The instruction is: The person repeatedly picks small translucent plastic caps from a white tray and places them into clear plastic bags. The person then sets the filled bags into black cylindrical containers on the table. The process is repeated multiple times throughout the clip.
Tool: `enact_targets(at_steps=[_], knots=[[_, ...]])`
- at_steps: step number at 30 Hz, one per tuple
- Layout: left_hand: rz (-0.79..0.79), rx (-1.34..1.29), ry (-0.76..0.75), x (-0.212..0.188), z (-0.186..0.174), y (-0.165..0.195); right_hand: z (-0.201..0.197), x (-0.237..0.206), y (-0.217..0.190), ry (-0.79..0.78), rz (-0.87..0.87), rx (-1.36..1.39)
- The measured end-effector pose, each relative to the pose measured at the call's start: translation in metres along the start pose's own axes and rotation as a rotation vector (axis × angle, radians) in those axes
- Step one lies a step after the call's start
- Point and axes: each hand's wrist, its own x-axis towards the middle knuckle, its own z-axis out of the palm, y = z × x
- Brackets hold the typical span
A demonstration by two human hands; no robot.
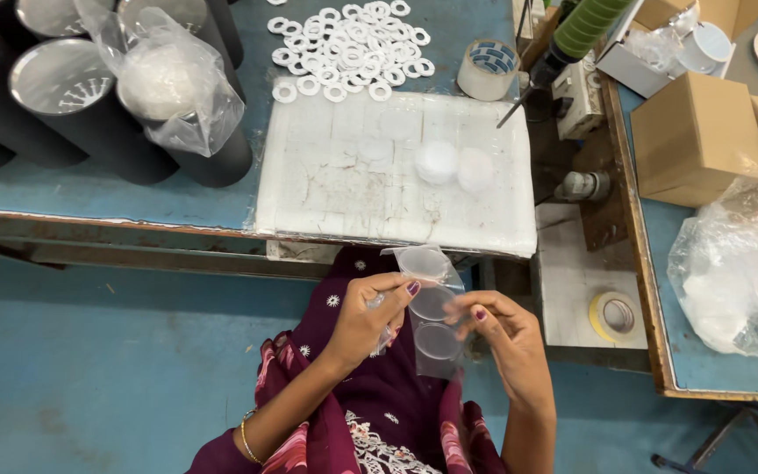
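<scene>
Two desks: blue desk (133, 189) ahead, carrying most of the stock; a second blue-topped desk (730, 373) to the right, with brown cardboard boxes (695, 136) and a clear bag of white parts (739, 281).
Black cylinders (72, 105): several upright housings at far left, shiny reflectors inside; one is capped by a crumpled plastic bag (173, 79).
White work pad (379, 180): flat, scuffed, lying at the near desk edge; two round white discs (455, 165) rest on it, side by side.
White rings (348, 44): a loose heap just beyond the pad.
Tape rolls: one clear roll (487, 68) by the rings, one yellowish roll (614, 316) on a low white shelf.
Clear sleeve of lenses (432, 312): held over the lap, below the pad's edge, with round clear discs stacked inside.
Left hand (366, 320): closed, pinching the sleeve's left side.
Right hand (502, 338): fingers curled, gripping its right side.
Handling note: best to keep fingertips on the plastic edges, off the disc faces, and ease one disc out at a time.
</scene>
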Motion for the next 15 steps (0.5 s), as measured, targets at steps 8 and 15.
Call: enact_targets(at_steps=[8,15], knots=[[0.033,0.206,-0.248,-0.001,-0.001,-0.015,-0.006,0.004,0.014,0.07,0.101,0.36],[0.001,0.406,-0.255,0.008,0.001,-0.009,-0.013,0.001,0.029,0.116,0.019,0.121]])
